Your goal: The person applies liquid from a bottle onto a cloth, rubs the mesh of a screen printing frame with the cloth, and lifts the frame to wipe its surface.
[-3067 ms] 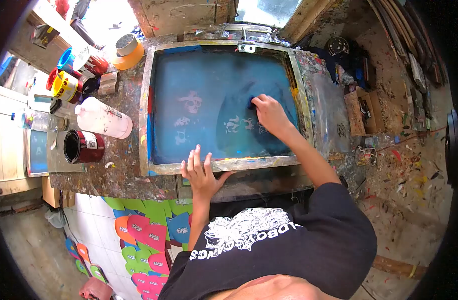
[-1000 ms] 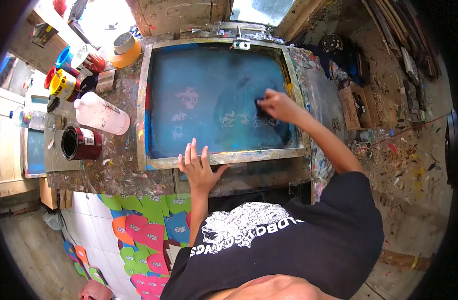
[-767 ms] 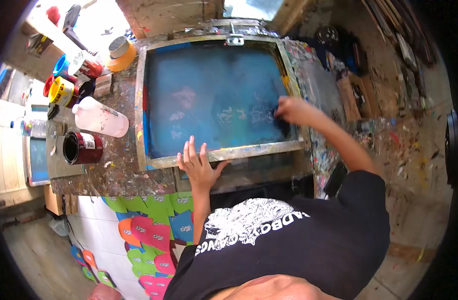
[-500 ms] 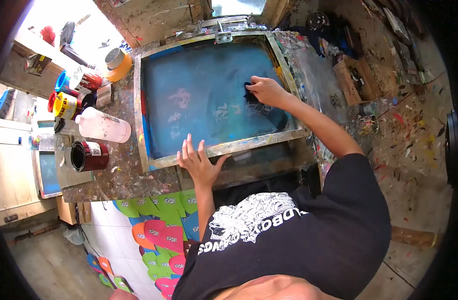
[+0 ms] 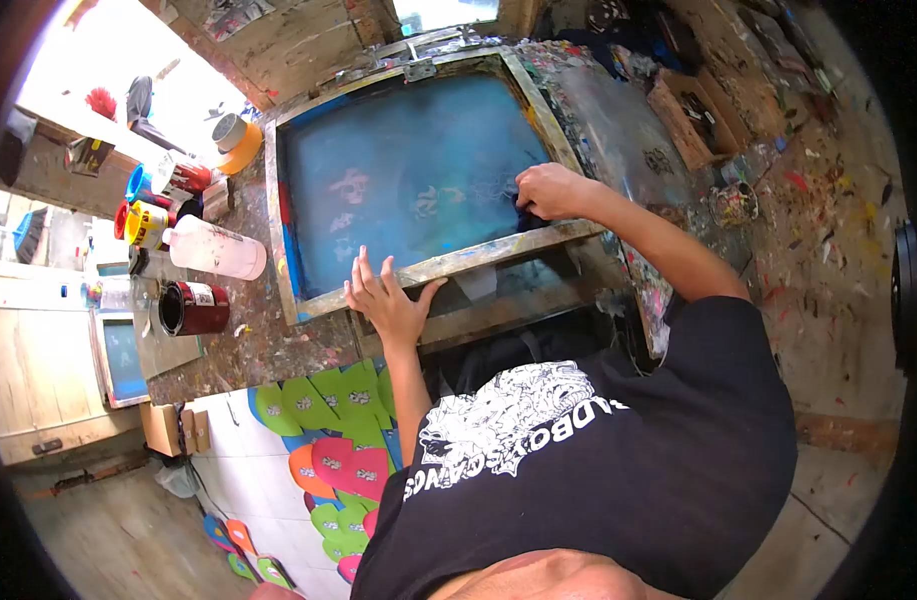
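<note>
A wood-framed screen with blue mesh lies on the paint-stained bench, a metal clamp at its far edge. Pale printed figures show in the mesh. My right hand is closed round a dark cloth, pressed on the mesh near its lower right corner. My left hand rests on the near wooden rail, fingers spread over it and thumb apart, holding nothing.
On the bench's left stand a white bottle, a dark red can, several paint pots and tape rolls. An open box sits at right. Printed colored pieces lie on the floor, lower left.
My right hand with the cloth has moved over the mesh, lastly down toward the near right corner. My left hand stays on the near rail. The whole view has turned and shifted.
</note>
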The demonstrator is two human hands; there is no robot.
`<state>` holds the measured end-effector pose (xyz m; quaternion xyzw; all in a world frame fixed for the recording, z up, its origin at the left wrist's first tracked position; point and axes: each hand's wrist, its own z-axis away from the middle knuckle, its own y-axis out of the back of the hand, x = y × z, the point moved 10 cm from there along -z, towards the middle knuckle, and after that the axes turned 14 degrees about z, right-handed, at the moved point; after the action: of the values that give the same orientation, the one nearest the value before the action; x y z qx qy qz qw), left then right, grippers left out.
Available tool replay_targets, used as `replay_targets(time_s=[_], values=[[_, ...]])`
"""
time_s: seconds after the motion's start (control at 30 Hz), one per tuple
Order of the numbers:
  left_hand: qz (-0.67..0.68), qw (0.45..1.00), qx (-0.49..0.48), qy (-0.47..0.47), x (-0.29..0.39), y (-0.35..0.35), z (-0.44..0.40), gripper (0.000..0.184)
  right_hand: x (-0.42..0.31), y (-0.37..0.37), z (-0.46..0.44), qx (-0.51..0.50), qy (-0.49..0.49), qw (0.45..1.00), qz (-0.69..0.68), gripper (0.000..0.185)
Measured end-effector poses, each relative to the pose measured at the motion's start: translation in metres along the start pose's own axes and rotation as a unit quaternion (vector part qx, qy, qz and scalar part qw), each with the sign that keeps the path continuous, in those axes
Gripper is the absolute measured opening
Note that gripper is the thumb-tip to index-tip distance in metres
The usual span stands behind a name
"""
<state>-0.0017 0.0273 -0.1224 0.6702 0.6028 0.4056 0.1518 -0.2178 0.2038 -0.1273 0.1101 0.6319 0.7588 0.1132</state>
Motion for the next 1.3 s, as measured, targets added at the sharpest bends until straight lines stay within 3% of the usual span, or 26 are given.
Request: replay_targets(time_s=[0.03,0.1,0.13,0.17,0.23,0.27,0.33,0.43,0.47,0.5,0.6,0.73,0.8,0.9,1.0,1.07,1.17,1.2,1.3], values=[[-0.005,1.0,0.003,-0.002,0.0,0.001,0.0,0.084,-0.001,0.006,0.011,0.004,-0.006,1.0,-0.003,0.02],[-0.005,1.0,-0.005,-0.009,0.0,0.0,0.001,0.085,0.005,0.033,0.033,0.097,-0.024,0.982,-0.161,0.024],[-0.004,1.0,-0.006,-0.007,0.0,0.0,0.0,0.085,0.011,0.052,0.048,0.14,-0.084,0.958,-0.235,0.024],[-0.004,1.0,-0.007,-0.002,0.0,0.0,-0.001,0.085,0.003,0.072,0.062,0.144,-0.084,0.957,-0.236,0.024],[-0.007,1.0,-0.004,-0.005,0.003,0.005,-0.006,0.085,0.009,0.108,0.101,0.254,-0.158,0.882,-0.364,0.022],[-0.009,1.0,-0.002,-0.004,0.004,0.009,-0.01,0.085,0.0,0.104,0.113,0.253,-0.157,0.881,-0.366,0.022],[-0.021,1.0,0.011,-0.021,0.015,0.029,-0.031,0.086,-0.005,0.108,0.15,0.374,-0.098,0.754,-0.532,0.024],[-0.04,0.994,0.071,-0.068,0.026,0.065,-0.084,0.089,-0.025,0.109,0.168,0.419,-0.061,0.711,-0.561,0.026],[-0.037,0.99,0.103,-0.09,0.036,0.081,-0.109,0.086,-0.023,0.096,0.17,0.387,-0.094,0.696,-0.597,0.027],[-0.027,0.984,0.137,-0.111,0.047,0.095,-0.133,0.083,-0.022,0.093,0.166,0.382,-0.093,0.697,-0.6,0.027],[-0.098,0.963,0.207,-0.144,0.057,0.117,-0.199,0.07,0.006,0.066,0.15,0.366,-0.262,0.763,-0.465,0.026],[-0.089,0.937,0.282,-0.184,0.057,0.135,-0.274,0.057,0.025,0.015,0.107,0.331,-0.296,0.815,-0.373,0.025],[-0.087,0.925,0.306,-0.207,0.053,0.139,-0.304,0.052,0.02,-0.004,0.078,0.258,-0.32,0.868,-0.279,0.027],[-0.087,0.923,0.313,-0.204,0.049,0.142,-0.347,0.05,-0.006,-0.032,0.033,0.258,-0.257,0.907,-0.211,0.032],[-0.089,0.933,0.302,-0.175,0.044,0.143,-0.381,0.05,-0.048,-0.023,0.005,0.34,-0.205,0.904,-0.157,0.04],[-0.102,0.942,0.292,-0.133,0.039,0.143,-0.406,0.055,-0.073,-0.015,-0.01,0.333,-0.197,0.911,-0.14,0.044],[-0.101,0.944,0.299,-0.098,0.038,0.141,-0.432,0.06,-0.083,-0.023,-0.035,0.343,-0.14,0.924,-0.099,0.045],[-0.107,0.959,0.256,-0.056,0.025,0.138,-0.448,0.069,-0.077,-0.02,-0.04,0.35,-0.133,0.922,-0.096,0.045],[-0.122,0.955,0.271,-0.018,0.014,0.137,-0.469,0.068,-0.055,-0.017,-0.056,0.314,-0.117,0.932,-0.14,0.042]])
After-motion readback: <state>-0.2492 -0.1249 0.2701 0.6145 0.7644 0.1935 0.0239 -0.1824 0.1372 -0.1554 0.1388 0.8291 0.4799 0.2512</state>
